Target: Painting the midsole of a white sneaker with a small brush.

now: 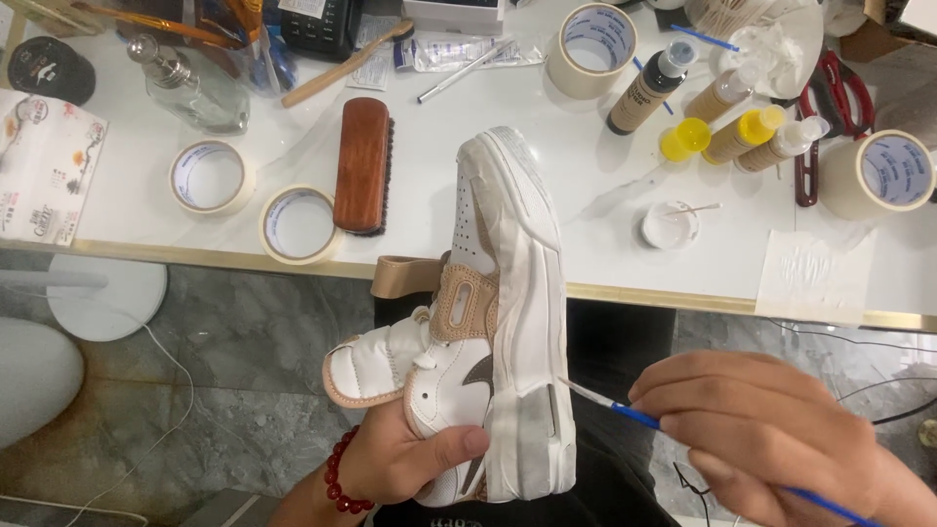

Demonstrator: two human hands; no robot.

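The left hand [405, 459] grips a white and tan sneaker [488, 322] by its heel end, fingers [459, 441] clenched around the upper, sole turned toward the right hand. The shoe is held in the air over the person's lap, its toe reaching past the near edge of the white surface [605, 210]. The right hand [771, 429] pinches a thin blue-handled brush [625, 412], fingers closed on it, with the tip touching the grey-smudged midsole near the heel.

Between the shoe's toe and the small white dish [671, 224] the surface lies bare; a paper towel [815, 276] sits at the near edge toward the right corner. Below the near edge, open floor shows on the left.

Counted on the surface: four rolls of masking tape, two [208, 178] [299, 224] near the near edge on the left, one [591, 49] at the far edge, one [886, 174] at the right edge. One wooden shoe brush [362, 164] lies just beside the left rolls. Four small bottles [727, 112] cluster toward the far right, with red scissors [830, 107] beside them.
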